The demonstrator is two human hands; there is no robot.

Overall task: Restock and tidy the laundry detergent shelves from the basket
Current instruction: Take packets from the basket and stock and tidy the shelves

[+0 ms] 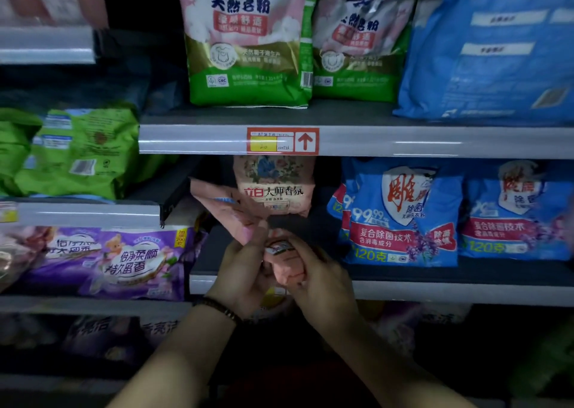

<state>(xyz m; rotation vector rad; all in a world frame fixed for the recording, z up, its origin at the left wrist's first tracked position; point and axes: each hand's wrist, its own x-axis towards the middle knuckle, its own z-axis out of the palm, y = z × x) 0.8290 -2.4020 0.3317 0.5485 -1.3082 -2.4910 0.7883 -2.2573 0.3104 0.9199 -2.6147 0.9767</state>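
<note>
Two small pink detergent packets are in my hands at the front of the middle shelf (435,292). My left hand (245,271) pinches the bottom corner of one pink packet (226,209), which tilts up to the left. My right hand (316,274) grips the other pink packet (287,266), held low between both hands. Behind them a third pink packet (276,187) with a floral print stands upright at the back of the shelf. No basket is in view.
Blue detergent bags (400,215) stand to the right on the same shelf. Green-and-pink bags (248,41) and a large blue bag (490,50) fill the shelf above. On the left bay lie green bags (77,153) and purple bags (124,261).
</note>
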